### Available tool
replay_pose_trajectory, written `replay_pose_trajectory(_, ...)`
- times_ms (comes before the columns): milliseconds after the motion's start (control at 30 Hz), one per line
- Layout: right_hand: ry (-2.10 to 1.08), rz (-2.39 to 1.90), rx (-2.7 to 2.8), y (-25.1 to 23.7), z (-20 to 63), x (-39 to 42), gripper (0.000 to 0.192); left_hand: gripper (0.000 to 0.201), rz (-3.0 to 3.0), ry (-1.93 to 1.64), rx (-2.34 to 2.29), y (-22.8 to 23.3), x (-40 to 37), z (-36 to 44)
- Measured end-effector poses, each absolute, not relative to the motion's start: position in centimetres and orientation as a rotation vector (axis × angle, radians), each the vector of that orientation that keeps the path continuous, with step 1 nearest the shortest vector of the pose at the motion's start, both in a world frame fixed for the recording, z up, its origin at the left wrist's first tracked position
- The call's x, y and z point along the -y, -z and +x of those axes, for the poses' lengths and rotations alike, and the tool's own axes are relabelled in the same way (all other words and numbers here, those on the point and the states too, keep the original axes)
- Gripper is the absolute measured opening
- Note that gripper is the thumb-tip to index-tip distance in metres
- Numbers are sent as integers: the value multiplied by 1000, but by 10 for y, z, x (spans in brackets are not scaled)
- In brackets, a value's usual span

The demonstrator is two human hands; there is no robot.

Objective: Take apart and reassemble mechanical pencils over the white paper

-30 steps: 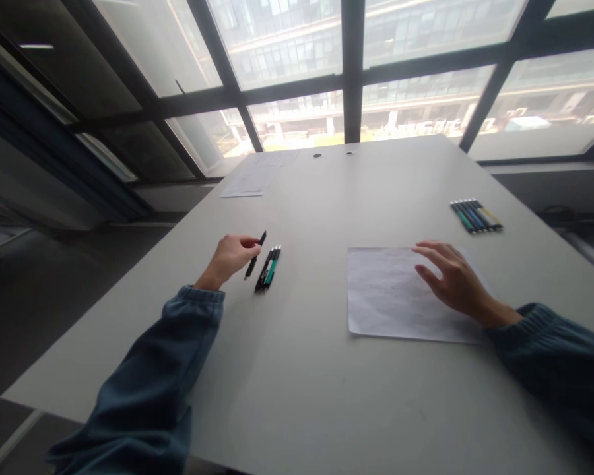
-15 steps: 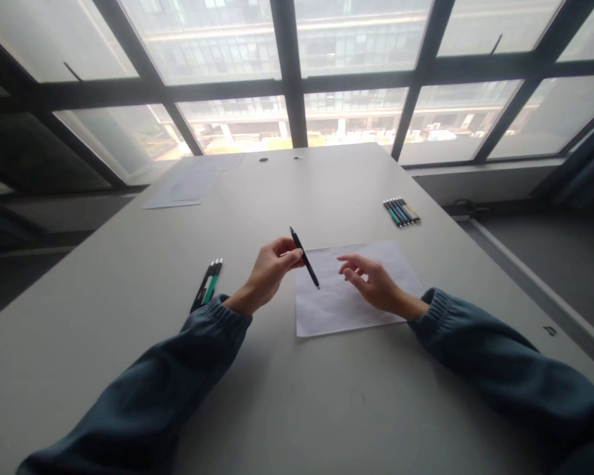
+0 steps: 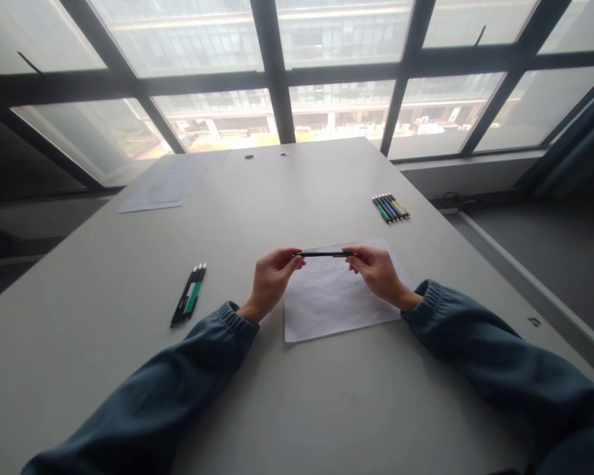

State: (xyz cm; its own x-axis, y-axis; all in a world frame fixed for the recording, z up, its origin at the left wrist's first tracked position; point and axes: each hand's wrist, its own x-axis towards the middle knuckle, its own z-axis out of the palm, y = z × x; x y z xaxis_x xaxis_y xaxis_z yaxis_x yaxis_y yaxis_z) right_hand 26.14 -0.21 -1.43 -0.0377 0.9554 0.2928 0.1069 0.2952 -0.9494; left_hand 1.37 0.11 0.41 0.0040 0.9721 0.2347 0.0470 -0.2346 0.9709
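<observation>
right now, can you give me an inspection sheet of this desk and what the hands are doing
surface: grey table, flat, with two small round holes near its far edge.
job's things: black pen held level above the white sheet of paper.
clutter: small bunch of pens to the left; row of coloured pens to the far right; more papers at the far left.
grippers: left hand pinches one end of the pen, right hand the other.
cables: dark cable on the sill beside the table.
surroundings: large dark-framed windows, buildings outside.
</observation>
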Motion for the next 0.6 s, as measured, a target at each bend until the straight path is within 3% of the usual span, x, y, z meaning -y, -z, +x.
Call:
replay_pose_trajectory(300, -1025, -996, 1437, 21, 265, -2, 32, 29, 1669, -1336, -1190, 7, 1, -1)
replay_pose_trajectory(600, -854, -1051, 1331, 14, 266, -6, 18, 18, 1876, -1386, -1252, 7, -1, -4)
